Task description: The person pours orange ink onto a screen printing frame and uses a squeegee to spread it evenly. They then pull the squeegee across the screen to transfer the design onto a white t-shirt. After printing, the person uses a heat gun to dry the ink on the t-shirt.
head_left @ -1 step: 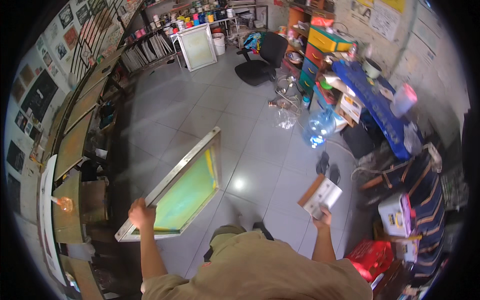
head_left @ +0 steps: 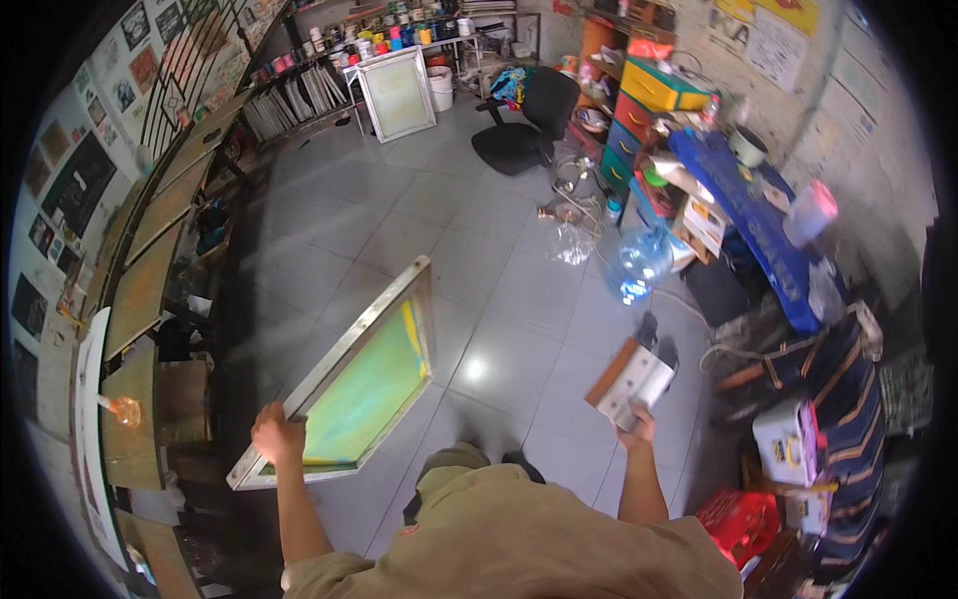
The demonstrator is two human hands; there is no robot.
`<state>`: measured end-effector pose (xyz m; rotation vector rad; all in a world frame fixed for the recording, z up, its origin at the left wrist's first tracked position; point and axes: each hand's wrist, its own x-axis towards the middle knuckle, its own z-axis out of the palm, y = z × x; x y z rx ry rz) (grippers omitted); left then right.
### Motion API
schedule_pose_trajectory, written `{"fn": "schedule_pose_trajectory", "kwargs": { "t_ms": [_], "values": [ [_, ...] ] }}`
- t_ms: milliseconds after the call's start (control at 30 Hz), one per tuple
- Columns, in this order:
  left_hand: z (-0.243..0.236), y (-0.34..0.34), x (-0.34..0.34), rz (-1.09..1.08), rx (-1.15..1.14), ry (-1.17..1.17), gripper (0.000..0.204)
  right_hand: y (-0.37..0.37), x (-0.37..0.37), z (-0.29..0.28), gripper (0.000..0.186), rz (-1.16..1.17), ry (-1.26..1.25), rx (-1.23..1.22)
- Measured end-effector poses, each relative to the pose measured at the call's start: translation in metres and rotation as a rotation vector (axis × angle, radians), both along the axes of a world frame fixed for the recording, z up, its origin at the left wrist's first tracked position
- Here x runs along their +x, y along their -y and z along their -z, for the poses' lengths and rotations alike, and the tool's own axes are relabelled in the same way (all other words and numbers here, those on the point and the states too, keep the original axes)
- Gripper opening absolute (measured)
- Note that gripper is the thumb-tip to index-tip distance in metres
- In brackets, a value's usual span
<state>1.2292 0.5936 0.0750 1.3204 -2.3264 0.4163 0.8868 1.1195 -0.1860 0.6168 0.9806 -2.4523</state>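
My left hand [head_left: 277, 433] is closed around the near left rim of a screen-printing frame [head_left: 354, 334]. The frame is held tilted above the floor; its pale metal border surrounds a green-yellow mesh [head_left: 364, 404] with bluish smears and yellow tape-like strips along the edges. To the right, my right hand [head_left: 637, 427] grips a squeegee [head_left: 631, 384] by its near end. It has a silvery metal body with dark round spots and a brown strip along its left edge. Some fingers of both hands are hidden behind what they hold.
A long bench with boards [head_left: 150, 295] runs along the left. Another screen frame [head_left: 397, 95] leans against shelves of paint jars at the back. An office chair [head_left: 529, 125], a blue water jug [head_left: 639, 262], slippers [head_left: 649, 329] and a cluttered table with a blue cover [head_left: 743, 225] stand right.
The screen frame and the squeegee have shifted slightly left and lower in the picture. Both hands keep their hold.
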Motion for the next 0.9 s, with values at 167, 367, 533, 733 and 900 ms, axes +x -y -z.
{"fn": "schedule_pose_trajectory", "kwargs": {
  "t_ms": [167,367,533,733,900],
  "values": [
    [0.021,0.076,-0.068,-0.209,0.05,-0.071,0.024,0.204,-0.166,-0.017,0.04,-0.223,-0.073,0.08],
    [0.041,0.205,-0.205,-0.367,0.166,-0.018,0.025,0.352,-0.26,-0.055,0.043,-0.224,0.038,0.181],
    [0.057,0.33,-0.343,-0.349,0.16,0.004,0.022,0.398,-0.372,-0.053,0.046,-0.084,0.057,0.264],
    [0.071,0.463,-0.526,-0.288,0.171,-0.006,0.019,0.458,-0.497,-0.031,0.054,0.011,0.036,0.234],
    [0.067,0.567,-0.69,-0.223,0.137,-0.031,0.019,0.583,-0.652,-0.033,0.052,-0.015,0.099,0.256]
  ]
}}
